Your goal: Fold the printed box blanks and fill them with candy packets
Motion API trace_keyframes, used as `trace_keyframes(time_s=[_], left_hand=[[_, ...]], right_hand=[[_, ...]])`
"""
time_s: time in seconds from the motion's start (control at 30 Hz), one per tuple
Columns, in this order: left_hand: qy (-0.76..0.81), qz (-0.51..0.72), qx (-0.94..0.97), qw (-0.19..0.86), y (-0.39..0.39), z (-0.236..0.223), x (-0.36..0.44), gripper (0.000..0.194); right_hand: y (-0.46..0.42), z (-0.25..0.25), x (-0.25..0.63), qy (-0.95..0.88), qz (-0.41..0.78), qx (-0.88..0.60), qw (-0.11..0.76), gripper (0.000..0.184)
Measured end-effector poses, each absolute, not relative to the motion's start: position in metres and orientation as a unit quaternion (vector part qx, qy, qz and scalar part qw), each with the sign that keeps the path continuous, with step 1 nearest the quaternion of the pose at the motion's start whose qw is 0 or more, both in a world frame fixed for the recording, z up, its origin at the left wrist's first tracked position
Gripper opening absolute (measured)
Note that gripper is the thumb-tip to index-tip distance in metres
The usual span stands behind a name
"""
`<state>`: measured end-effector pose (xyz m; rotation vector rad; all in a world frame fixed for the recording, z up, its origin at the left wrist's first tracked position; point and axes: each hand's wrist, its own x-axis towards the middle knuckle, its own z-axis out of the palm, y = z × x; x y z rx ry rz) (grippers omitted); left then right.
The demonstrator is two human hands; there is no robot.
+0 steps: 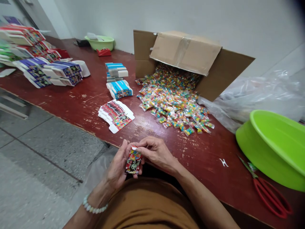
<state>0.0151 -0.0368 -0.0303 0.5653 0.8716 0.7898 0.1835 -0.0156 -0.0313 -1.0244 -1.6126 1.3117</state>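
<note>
A small red and black printed candy box (133, 161) stands upright between my hands, close to the table's front edge. My left hand (119, 167) is wrapped round its side and back. At the box's top end, where a bit of white flap shows, my right hand (154, 152) pinches with thumb and fingers. Beyond them lies a fanned stack of flat red and white box blanks (116, 115). Several small clear packets of colourful candies (173, 105) spill from a cardboard carton (186, 52) lying on its side.
Blue box blanks (119, 89) sit behind the red ones, with purple stacks (63, 71) and red stacks (28, 36) farther left. On the right are a green basin (264, 149), red-handled scissors (269, 197) and clear plastic sheeting (262, 92). Another green basin (101, 43) stands at the back.
</note>
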Motion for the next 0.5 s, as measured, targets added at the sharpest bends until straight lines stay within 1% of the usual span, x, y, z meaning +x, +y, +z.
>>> trace_keyframes(time_s=[0.1,0.2,0.27,0.43,0.5], left_hand=[[0.408,0.394,0.28,0.775,-0.039,-0.033,0.018,0.075],[0.407,0.415,0.294,0.759,-0.039,-0.035,0.019,0.077],[0.411,0.415,0.289,0.759,-0.039,-0.034,0.018,0.076],[0.412,0.391,0.242,0.787,-0.034,-0.027,0.015,0.067],[0.418,0.392,0.233,0.786,-0.033,-0.026,0.016,0.062]], right_hand=[[-0.015,-0.032,0.175,-0.526,0.62,-0.432,0.39,0.029],[-0.012,-0.028,0.169,-0.461,0.671,-0.428,0.393,0.037],[-0.01,-0.024,0.17,-0.487,0.657,-0.422,0.39,0.038],[-0.01,-0.026,0.178,-0.661,0.504,-0.381,0.405,0.029],[-0.011,-0.033,0.176,-0.664,0.51,-0.364,0.408,0.026]])
